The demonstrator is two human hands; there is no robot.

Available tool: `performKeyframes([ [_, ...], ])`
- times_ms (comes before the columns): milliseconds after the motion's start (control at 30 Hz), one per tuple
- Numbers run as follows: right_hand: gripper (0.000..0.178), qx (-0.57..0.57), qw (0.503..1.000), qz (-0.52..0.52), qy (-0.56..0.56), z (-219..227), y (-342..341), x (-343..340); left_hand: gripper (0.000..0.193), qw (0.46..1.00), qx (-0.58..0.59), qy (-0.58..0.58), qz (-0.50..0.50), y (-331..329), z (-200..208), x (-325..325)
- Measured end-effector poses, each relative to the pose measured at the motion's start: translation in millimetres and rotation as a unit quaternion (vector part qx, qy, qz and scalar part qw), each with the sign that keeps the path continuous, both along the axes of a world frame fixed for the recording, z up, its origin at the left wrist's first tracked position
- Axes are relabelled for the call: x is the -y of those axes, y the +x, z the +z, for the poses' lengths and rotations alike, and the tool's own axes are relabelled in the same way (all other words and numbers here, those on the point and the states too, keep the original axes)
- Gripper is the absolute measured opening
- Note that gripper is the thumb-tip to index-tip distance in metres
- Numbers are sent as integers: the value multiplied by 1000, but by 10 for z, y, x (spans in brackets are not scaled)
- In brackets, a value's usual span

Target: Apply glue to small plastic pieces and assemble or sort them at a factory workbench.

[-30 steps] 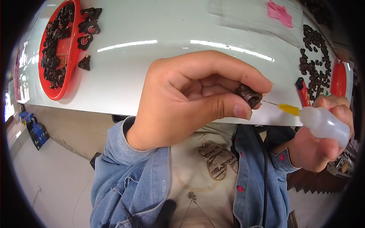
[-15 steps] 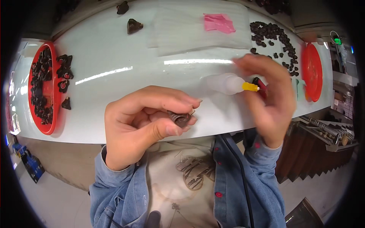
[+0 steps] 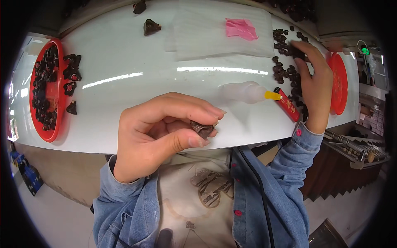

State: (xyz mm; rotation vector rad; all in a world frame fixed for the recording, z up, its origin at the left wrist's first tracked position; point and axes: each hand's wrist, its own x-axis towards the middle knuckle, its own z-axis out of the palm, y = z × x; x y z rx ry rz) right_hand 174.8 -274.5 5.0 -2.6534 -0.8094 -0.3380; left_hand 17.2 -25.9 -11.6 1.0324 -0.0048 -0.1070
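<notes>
Near the front edge of the table, my left hand (image 3: 159,130) pinches a small dark brown carved piece (image 3: 202,129) between thumb and fingertips. My right hand (image 3: 315,78) reaches over the small dark pieces (image 3: 280,73) scattered at the table's right side. Its thumb and forefinger are apart, with dark pieces between and below them; no firm grip shows. Left of this hand lies a red lighter-shaped item (image 3: 287,106). The yellow tip of a translucent squeeze bottle (image 3: 245,91) lying on its side points at it.
A red basin (image 3: 62,78) of dark pieces stands at the left, with several more beside it. Another red basin (image 3: 340,84) is at the far right. White foam sheet (image 3: 219,39) with a pink scrap (image 3: 241,29) lies at the back, beside a larger dark piece (image 3: 151,27).
My right hand has moved right and away from the bottle, to the small dark pieces, uncovering the red item. My left hand keeps its piece, shifted slightly right.
</notes>
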Motion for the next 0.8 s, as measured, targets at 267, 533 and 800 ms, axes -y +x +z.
performKeyframes([
  [267, 18, 14, 997, -69, 18, 72, -102, 75, 21, 998, -33, 26, 49, 13, 92, 76],
  [533, 21, -62, 942, -97, 316, 311, -632, -122, 16, 999, -26, -22, 27, 31, 70, 70],
  [800, 37, -245, 870, 300, 306, 226, -931, -709, 22, 991, -95, -96, 10, 2, 144, 76],
])
